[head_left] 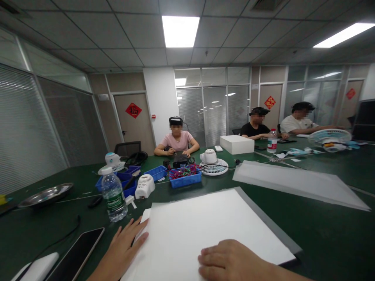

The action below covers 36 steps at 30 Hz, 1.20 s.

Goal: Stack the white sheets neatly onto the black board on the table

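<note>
A large white sheet [205,222] lies on a grey board on the green table [322,234] right in front of me. My left hand [124,246] rests at the sheet's left edge, fingers stretched out and slightly spread, holding nothing. My right hand [231,259] lies flat, palm down, on the sheet's near right part, fingers extended to the left. A plastic water bottle [113,195] stands just beyond my left hand. A dark phone [77,253] lies left of that hand.
Blue bins [185,177] with small parts, a white fan [213,162], a fan part [144,186], a metal dish [47,195] and a white box [236,143] sit further back. Another white sheet [295,183] lies at right. Three people sit at the far side.
</note>
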Each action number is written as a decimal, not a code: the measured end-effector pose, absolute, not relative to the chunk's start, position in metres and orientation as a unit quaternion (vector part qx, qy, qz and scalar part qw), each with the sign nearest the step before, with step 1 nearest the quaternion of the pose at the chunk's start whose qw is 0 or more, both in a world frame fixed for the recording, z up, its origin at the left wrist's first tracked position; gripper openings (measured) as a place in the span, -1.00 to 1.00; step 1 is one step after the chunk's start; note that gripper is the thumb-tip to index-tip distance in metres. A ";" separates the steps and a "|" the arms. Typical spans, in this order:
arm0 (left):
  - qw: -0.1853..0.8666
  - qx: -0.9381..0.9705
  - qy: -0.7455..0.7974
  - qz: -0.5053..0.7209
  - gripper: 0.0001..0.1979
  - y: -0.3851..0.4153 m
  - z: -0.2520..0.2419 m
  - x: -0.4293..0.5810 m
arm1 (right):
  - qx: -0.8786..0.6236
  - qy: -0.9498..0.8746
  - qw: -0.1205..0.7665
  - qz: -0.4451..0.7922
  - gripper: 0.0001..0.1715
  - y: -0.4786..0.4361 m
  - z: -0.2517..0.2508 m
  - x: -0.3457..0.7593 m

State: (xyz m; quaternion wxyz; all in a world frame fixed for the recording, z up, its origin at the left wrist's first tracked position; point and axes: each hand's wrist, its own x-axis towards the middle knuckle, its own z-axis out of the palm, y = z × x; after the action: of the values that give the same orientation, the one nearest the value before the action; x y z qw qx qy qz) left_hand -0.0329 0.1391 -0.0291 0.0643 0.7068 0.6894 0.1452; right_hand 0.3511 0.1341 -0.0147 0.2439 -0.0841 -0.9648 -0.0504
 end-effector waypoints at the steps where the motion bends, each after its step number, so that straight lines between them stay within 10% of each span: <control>1: 0.062 0.706 0.690 0.144 -0.31 0.140 -0.031 -0.034 | -0.069 -0.966 0.247 -0.036 -0.53 0.135 -0.011 0.353; 17: 0.029 0.718 0.687 0.110 -0.46 0.136 -0.027 -0.037 | -0.707 -0.691 0.116 -0.095 -0.17 0.305 -0.045 0.592; 24: 0.033 0.709 0.689 0.146 -0.50 0.134 -0.027 -0.035 | -0.707 -0.687 0.098 -0.137 0.07 0.310 -0.053 0.571; 36: 0.031 0.711 0.685 0.155 -0.52 0.136 -0.026 -0.033 | -0.704 -0.696 0.055 -0.127 -0.27 0.295 -0.042 0.555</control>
State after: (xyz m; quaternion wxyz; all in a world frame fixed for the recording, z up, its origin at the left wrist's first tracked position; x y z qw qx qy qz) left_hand -0.0334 0.1357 -0.0258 0.0308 0.7114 0.6848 0.1550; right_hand 0.5552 0.2953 -0.0421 0.0547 -0.7042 -0.6964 -0.1270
